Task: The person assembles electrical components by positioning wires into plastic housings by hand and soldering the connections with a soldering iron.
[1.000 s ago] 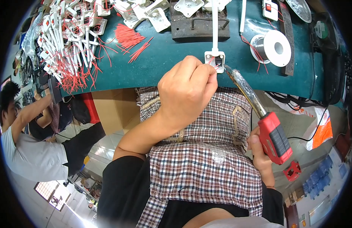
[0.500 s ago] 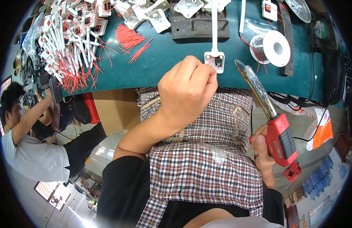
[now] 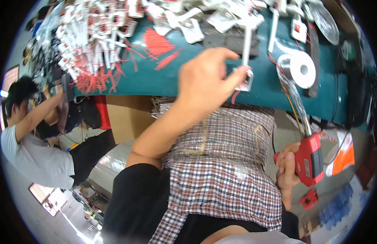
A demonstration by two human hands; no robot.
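My left hand point(image 3: 207, 79) is over the front of the bench, thumb and index finger apart in an open curve. Its thumb tip overlaps a small white plastic switch housing point(image 3: 248, 83); touching or just above it, I cannot tell. The housing joins a white tube point(image 3: 246, 44) running away from me, and a short red wire point(image 3: 235, 96) hangs at its near side. My right hand point(image 3: 287, 164) grips a red and black soldering gun point(image 3: 310, 160). The gun's long barrel points up and away, its tip close to a white spool of solder wire point(image 3: 302, 70).
Many white switch assemblies with red wires point(image 3: 88, 44) are heaped at the far left. Cut red wires point(image 3: 158, 42) lie beside them. Behind the housing is a dark metal block point(image 3: 225, 40). A dark bar point(image 3: 313, 81) lies past the spool. Another person point(image 3: 38, 154) works at left.
My left hand has opened from a pinch at the housing. The soldering gun has moved right, away from the housing and toward the solder spool. The whole view has shifted and blurred slightly.
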